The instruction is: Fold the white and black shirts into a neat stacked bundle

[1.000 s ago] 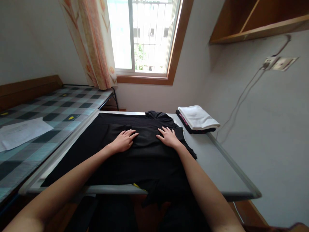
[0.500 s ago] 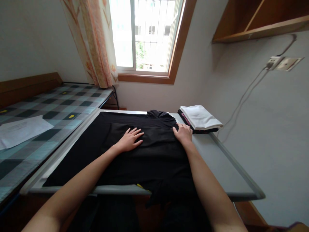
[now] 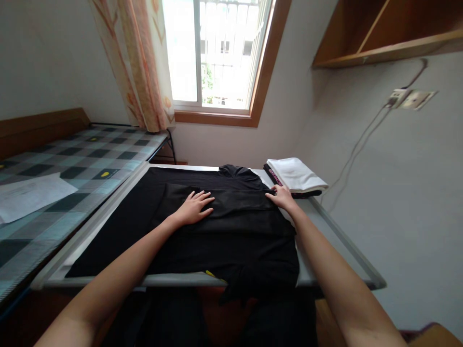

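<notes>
A black T-shirt [image 3: 231, 241] lies spread across the table, with one side folded over its middle in a long flat panel. Part of it hangs over the near table edge, beside a small yellow patch. My left hand [image 3: 192, 208] rests palm down on the folded panel, fingers spread. At the panel's right end, my right hand [image 3: 282, 196] pinches the shirt's edge between thumb and fingers; the fingertips are partly hidden. Bunched dark fabric [image 3: 240, 174] of the same shirt sits at the far edge.
Folded white and black cloths [image 3: 298, 174] are stacked at the table's far right corner. The grey-rimmed table [image 3: 336, 246] stands beside a bed with a checked mattress [image 3: 119, 154] and paper sheets [image 3: 34, 195] on it. A shelf [image 3: 390, 50] and power cord [image 3: 358, 149] are at right.
My right hand has moved a little right along the shirt's edge, its fingers now closed on the cloth. The shirt's right edge shows more. My left hand stays in place.
</notes>
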Demonstrator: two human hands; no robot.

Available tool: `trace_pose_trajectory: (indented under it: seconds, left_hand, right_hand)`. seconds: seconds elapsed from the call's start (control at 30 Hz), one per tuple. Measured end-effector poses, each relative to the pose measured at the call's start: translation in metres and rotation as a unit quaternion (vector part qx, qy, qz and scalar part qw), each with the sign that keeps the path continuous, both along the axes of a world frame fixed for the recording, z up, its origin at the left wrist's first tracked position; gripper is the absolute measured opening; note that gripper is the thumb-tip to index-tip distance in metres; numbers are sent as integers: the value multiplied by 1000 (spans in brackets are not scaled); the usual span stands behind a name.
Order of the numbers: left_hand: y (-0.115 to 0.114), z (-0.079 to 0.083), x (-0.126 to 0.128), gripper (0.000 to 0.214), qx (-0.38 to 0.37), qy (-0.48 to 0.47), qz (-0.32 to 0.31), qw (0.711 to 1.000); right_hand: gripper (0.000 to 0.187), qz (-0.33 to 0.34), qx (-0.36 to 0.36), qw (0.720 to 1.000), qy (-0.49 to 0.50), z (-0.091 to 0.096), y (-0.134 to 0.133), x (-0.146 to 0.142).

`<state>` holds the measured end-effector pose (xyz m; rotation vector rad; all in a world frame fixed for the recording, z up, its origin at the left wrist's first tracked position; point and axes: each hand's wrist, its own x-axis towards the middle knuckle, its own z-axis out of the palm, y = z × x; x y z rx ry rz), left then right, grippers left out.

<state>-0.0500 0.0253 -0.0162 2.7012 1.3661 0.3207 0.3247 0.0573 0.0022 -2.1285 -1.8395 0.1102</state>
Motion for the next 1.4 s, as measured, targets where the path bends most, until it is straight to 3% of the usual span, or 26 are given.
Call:
trace_pose_trajectory:
  seconds: [0.1,0.23,0.33,0.4,0.47,0.53,0.73,0.93,1.0,1.1,1.17,1.27,1.33,1.4]
  left_hand:
    - [0,0,0,55,1,-1,-2,1000]
    - [-1,1,0,55,0,-1,0,1000]
    - [-1,1,0,55,1,-5,0,1000]
    - [-1,1,0,55,2,-6,-1,1000]
    - [-1,1,0,55,4,-5,-3,1000]
    - [-1,1,0,54,5,-3,-5,1000]
    - [-1,0,0,55,6,-3,-4,1000]
    - [-3,2,2,54,3,-2,0,1000]
    - [-3,3,2,54,2,0,1,1000]
    - [-3,3,2,54,2,-3,3,1000]
    - [-3,3,2,53,1,-6,3,1000]
    - [-2,3,2,51,7,-24,2,1000]
    - [-2,3,2,50,18,-50,6,999]
    - [-3,5,2,47,31,-81,17,996]
  right_hand:
    - [17,52,49,997,37,3,0,6]
    - [24,43,76,972,216,11,-6,2]
    - [35,6,-13,916,401,17,-13,0]
    - [37,4,-105,881,461,21,-20,2]
    - [37,21,-174,872,456,24,-26,6]
    - [37,49,-193,888,415,28,-30,8]
    - [45,127,-75,963,228,24,-38,1]
    - [53,116,-69,985,106,14,-49,-7]
    - [46,116,-86,986,88,23,-46,-8]
    - [27,88,-140,984,70,51,-34,-14]
    - [20,64,-161,982,74,73,-24,-27]
    - [18,90,-130,981,114,96,-17,-68]
    - [31,107,-141,969,172,97,-18,-106]
    - [52,145,-198,941,234,88,-23,-144]
